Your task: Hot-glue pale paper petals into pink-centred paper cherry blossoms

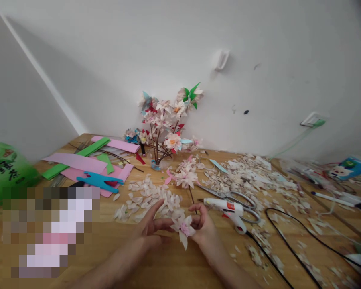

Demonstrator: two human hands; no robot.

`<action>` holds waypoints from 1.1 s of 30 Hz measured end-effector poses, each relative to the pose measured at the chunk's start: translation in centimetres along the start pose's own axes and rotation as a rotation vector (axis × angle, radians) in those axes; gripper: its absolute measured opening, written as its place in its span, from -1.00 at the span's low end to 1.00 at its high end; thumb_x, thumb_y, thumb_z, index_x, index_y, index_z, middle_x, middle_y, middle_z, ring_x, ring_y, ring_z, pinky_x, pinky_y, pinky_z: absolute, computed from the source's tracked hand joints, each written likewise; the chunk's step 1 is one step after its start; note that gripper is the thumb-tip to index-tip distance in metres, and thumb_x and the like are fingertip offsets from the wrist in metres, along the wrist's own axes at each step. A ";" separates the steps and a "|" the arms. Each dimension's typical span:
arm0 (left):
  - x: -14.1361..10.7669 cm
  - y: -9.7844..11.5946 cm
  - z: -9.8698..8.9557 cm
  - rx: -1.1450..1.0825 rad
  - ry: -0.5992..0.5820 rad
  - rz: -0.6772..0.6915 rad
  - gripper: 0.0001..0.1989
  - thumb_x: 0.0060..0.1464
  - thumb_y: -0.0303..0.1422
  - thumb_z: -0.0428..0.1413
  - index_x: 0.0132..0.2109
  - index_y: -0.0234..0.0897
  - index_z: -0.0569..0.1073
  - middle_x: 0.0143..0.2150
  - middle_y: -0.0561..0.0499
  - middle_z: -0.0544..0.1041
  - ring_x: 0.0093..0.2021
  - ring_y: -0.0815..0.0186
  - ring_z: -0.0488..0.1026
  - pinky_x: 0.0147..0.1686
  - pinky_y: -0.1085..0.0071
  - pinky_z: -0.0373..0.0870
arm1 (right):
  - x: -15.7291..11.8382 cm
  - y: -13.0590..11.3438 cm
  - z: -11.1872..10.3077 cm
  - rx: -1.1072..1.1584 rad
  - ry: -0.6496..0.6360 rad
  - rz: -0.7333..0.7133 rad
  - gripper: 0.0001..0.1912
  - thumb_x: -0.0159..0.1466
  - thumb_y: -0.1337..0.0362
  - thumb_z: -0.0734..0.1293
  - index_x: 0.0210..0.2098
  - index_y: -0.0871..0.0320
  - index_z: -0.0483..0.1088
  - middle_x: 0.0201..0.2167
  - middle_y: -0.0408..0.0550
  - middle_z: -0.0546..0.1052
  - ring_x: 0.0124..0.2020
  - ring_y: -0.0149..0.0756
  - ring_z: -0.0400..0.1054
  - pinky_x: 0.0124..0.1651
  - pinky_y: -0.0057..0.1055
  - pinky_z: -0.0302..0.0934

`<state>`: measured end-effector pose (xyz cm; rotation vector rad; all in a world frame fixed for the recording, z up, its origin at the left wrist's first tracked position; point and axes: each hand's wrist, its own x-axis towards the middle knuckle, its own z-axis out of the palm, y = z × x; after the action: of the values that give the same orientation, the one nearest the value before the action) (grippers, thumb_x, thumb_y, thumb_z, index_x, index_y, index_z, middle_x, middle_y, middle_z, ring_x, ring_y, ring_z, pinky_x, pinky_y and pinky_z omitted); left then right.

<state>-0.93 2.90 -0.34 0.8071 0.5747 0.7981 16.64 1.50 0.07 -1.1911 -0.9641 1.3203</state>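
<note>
A handmade flower point(184, 228) with whitish petals and a pink centre is between my hands, low in the middle of the head view. My right hand point(205, 228) pinches it from the right side, with the fingers curled behind the petals. From the left, my left hand point(152, 229) reaches in with thumb and fingers apart, its fingertips close to the petals; I cannot tell whether they touch. Just beyond, another pale flower point(185, 177) has a brown stem running down towards my right fingertips. Loose petals point(156, 196) lie beyond my left hand.
A white glue gun point(224, 205) with a black cord and scissors point(243, 200) lie right of my hands. Behind stands a vase point(158, 164) of flowers. Paper strips point(75, 162) and a green bag point(9, 172) are left; petal scraps point(258, 176) cover the right.
</note>
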 end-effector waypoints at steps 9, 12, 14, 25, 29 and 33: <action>1.1 -1.4 -0.6 -0.217 0.119 -0.109 -0.06 -0.49 -0.60 0.17 0.15 -0.06 0.10 -0.32 0.00 0.52 -0.26 0.18 0.45 -0.30 0.28 0.28 | -0.3 -1.0 0.3 -0.034 0.033 -0.009 -0.43 -0.28 0.39 0.51 -0.40 0.04 0.10 -0.73 -0.40 0.40 -0.68 -0.40 0.30 -0.56 -0.52 0.11; 0.8 -0.3 -0.3 -0.156 0.185 -0.046 -0.22 -0.47 -0.57 0.18 0.04 -0.17 0.21 -0.26 -0.07 0.51 -0.24 0.17 0.45 -0.29 0.27 0.31 | -0.3 -0.8 0.4 -0.030 0.050 -0.033 -0.45 -0.26 0.41 0.50 -0.39 0.05 0.12 -0.74 -0.41 0.39 -0.67 -0.43 0.28 -0.53 -0.53 0.11; 0.5 0.9 0.0 -0.050 0.291 0.013 -0.30 -0.42 -0.53 0.21 -0.01 -0.22 0.22 -0.26 -0.09 0.50 -0.27 0.19 0.45 -0.29 0.27 0.33 | -0.3 -0.6 0.4 -0.037 0.045 -0.030 -0.47 -0.24 0.43 0.48 -0.39 0.06 0.13 -0.73 -0.41 0.39 -0.66 -0.44 0.28 -0.52 -0.53 0.11; -1.0 1.8 2.2 0.601 0.393 0.402 -0.46 -0.01 -0.32 0.08 0.11 -0.07 0.07 0.07 -0.09 0.23 0.00 0.20 0.34 -0.06 0.20 0.29 | -0.7 0.7 0.4 -0.119 -0.105 0.017 -0.52 -0.16 0.52 0.36 -0.26 0.07 0.20 -0.66 -0.39 0.39 -0.59 -0.43 0.30 -0.45 -0.50 0.14; -0.5 1.3 2.4 0.358 0.245 0.210 -0.38 -0.15 -0.32 0.18 0.04 -0.11 0.05 -0.09 -0.06 0.29 -0.29 0.30 0.45 -0.34 0.33 0.37 | -0.9 0.7 0.6 -0.149 -0.157 0.058 -0.49 -0.15 0.47 0.41 -0.24 0.06 0.19 -0.64 -0.36 0.42 -0.58 -0.40 0.33 -0.46 -0.49 0.15; -0.3 2.0 2.5 0.328 0.213 0.122 -0.32 -0.28 -0.39 0.23 -0.01 -0.16 0.05 -0.19 -0.01 0.31 -0.37 0.37 0.43 -0.34 0.36 0.33 | -1.0 0.6 0.6 -0.139 -0.200 0.090 -0.45 -0.17 0.43 0.46 -0.24 0.05 0.17 -0.61 -0.33 0.45 -0.56 -0.37 0.37 -0.45 -0.49 0.17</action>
<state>-0.13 2.49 2.76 1.0719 0.8677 0.9216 15.86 0.48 -0.26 -1.2367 -1.1732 1.4847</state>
